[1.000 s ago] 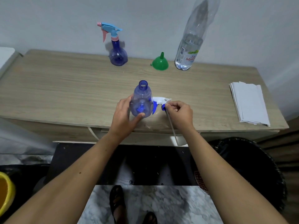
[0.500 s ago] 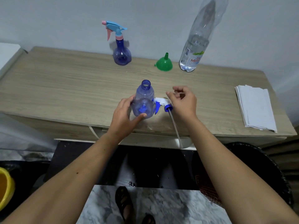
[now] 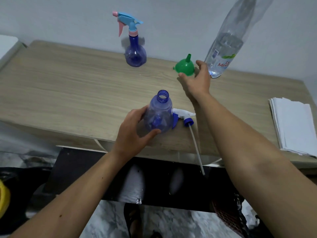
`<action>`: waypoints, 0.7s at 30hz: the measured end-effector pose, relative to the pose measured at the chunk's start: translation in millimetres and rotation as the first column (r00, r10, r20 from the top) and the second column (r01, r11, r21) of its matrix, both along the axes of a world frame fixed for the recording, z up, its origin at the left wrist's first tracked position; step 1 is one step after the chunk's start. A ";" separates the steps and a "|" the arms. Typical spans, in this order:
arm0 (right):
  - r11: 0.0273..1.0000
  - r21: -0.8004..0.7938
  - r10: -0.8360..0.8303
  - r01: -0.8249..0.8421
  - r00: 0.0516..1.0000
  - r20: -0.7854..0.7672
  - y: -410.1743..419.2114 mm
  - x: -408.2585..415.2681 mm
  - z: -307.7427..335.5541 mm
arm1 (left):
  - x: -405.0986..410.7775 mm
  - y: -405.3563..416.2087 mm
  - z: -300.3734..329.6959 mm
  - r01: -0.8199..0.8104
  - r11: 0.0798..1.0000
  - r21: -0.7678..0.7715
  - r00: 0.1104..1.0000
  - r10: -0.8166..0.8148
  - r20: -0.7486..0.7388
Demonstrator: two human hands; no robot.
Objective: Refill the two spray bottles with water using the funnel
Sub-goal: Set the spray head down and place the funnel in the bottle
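Observation:
An uncapped blue spray bottle (image 3: 160, 114) stands near the table's front edge, and my left hand (image 3: 133, 133) grips its body. Its white and blue spray head (image 3: 184, 117) lies on the table just right of it, the dip tube hanging past the edge. My right hand (image 3: 197, 78) reaches around the green funnel (image 3: 185, 67), which sits wide end down; thumb and fingers are spread on either side of it, not closed. A second blue spray bottle (image 3: 135, 54) with a light-blue and pink head stands at the back. A large clear water bottle (image 3: 226, 48) stands right of the funnel.
A stack of white paper napkins (image 3: 295, 127) lies at the right end of the wooden table (image 3: 68, 93). The wall is right behind the table. A black bin (image 3: 229, 220) sits on the floor at the lower right, and a yellow object (image 3: 3, 200) at the lower left.
My right hand let go of the spray head, left it lying beside the open bottle, and moved back and right to the green funnel. My left hand kept hold of the bottle.

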State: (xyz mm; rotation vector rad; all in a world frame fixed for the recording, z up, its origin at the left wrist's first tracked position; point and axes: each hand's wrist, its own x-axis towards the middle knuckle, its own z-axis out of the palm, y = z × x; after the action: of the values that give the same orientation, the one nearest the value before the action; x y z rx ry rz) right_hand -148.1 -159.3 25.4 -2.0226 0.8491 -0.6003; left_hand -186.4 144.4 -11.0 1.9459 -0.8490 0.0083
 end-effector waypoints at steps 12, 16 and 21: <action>0.986 -0.164 -0.027 0.019 0.998 -0.048 -14.8 28.3 -21.1 | 2.7 -0.9 -1.0 -0.014 0.999 0.036 1.000 0.014 0.003; 0.982 -0.187 0.011 -0.023 0.998 -0.065 -12.5 19.3 -20.2 | 2.7 -0.3 -1.3 -0.021 0.999 0.034 1.000 0.020 0.014; 0.980 -0.183 0.085 -0.084 0.996 -0.006 -2.6 -2.9 -10.9 | 1.0 0.0 0.6 -0.006 1.000 0.012 1.000 0.006 -0.010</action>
State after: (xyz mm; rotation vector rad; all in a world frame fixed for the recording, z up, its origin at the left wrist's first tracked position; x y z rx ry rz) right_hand -151.1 -162.0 14.5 -2.2120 0.7251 -0.6518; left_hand -185.4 144.3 -10.4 1.9584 -0.8382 -0.0028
